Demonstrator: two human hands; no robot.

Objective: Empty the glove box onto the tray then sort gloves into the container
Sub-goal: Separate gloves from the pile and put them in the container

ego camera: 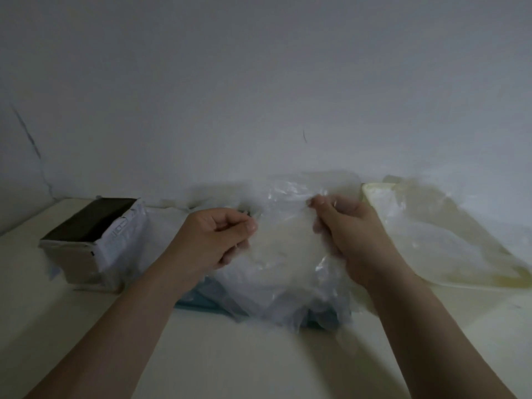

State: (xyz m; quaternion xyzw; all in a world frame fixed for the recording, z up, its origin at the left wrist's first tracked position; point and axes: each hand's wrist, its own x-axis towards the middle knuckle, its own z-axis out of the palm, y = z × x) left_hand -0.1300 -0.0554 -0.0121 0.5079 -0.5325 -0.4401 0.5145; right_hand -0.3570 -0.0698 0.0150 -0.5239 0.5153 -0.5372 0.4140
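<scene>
A pale wall [259, 67] rises behind a cream table [230, 355]. At the right, a cream tray [370, 192] lies under loose clear gloves [446, 234]. In the middle, a heap of clear film gloves [273, 283] covers a teal container [201, 302], of which only the near edge shows. At the left stands the glove box [86, 254], its opening facing up, its inside dark, and its long axis running from the near edge of the table back toward the wall.

Both hands are raised over the heap. The left hand [218, 240] has its fingers curled in, thumb pressed to forefinger on the film. The right hand [348, 234] pinches the same sheet at the thumb tip, with its other fingers bent behind it. This held glove [288, 226] is stretched crosswise between the hands and hangs toward the heap. It is too blurred to tell which way its fingers point.
</scene>
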